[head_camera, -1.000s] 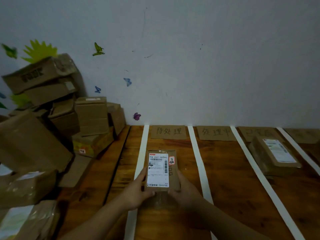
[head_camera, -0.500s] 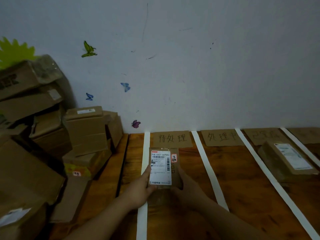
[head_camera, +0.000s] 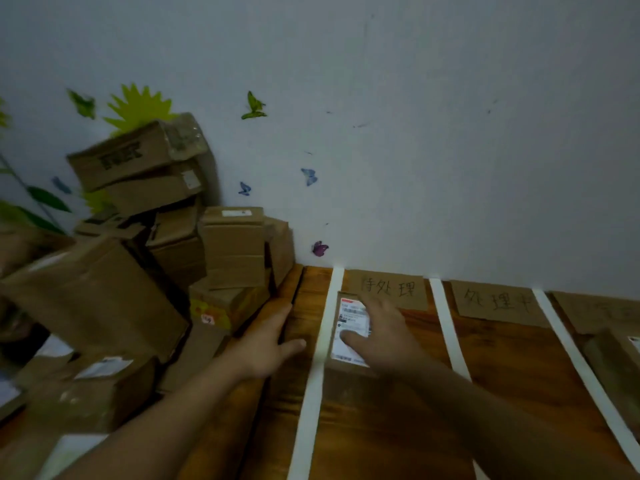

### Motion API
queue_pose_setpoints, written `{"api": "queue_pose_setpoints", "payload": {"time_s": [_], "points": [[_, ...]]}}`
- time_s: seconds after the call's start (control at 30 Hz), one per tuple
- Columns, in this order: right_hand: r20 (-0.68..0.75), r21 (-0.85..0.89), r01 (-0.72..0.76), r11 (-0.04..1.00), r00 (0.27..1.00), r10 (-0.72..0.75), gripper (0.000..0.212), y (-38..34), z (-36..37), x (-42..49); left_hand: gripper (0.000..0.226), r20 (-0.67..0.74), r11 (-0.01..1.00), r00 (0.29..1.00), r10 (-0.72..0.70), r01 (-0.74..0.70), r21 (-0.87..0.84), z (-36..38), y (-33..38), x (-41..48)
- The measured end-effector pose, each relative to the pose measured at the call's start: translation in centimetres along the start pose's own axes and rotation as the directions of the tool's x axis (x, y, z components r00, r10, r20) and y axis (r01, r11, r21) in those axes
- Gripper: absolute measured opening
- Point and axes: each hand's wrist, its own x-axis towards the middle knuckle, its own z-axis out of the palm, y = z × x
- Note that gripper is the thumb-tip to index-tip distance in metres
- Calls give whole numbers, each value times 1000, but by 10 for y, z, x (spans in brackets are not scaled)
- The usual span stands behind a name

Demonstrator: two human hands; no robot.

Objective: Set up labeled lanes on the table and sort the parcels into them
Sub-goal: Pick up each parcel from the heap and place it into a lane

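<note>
since the parcel (head_camera: 349, 315) lies just right of the tape strip (head_camera: 320, 344), hugging its edge, the right hand (head_camera: 384, 330) (fingers spread loose over it, gripping nothing) could nudge it onto the strip. left hand (head_camera: 268, 344), left of strip: fingers straight, empty.

I count three tape strips (head_camera: 311, 393), three cardboard labels (head_camera: 398, 289), two parcels (head_camera: 349, 311) between strips; the boxes (head_camera: 232, 247) piled left: count indeterminate.

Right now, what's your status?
Left hand open beside the lane; right hand open over the parcel. Parcel flat in first lane, by its label card. Boxes piled left.
</note>
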Motion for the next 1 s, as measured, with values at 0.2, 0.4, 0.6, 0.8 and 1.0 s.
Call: {"api": "queue_pose_setpoints", "payload": {"time_s": [0.2,0.4,0.6,0.8,1.0], "points": [[67,-57,232,971,971,-228,73,-121,14,16,72,-280,984,957,71,-22,176,-112,-52,-62],[161,-12,267,964,952,-262,71,-252,91,13,74,-400,970,917,-9,105,219,-215,-164,-154],[205,53,263,963,941,-268,71,-349,163,1,65,-458,977,871,-175,210,27,-281,-261,-232],[220,25,301,953,929,-299,72,-403,193,15,66,-473,953,827,-304,264,-150,-321,-309,-236],[238,127,339,932,902,-360,65,-446,221,57,62,-481,950,821,-308,232,-211,-351,-321,-191]]}}
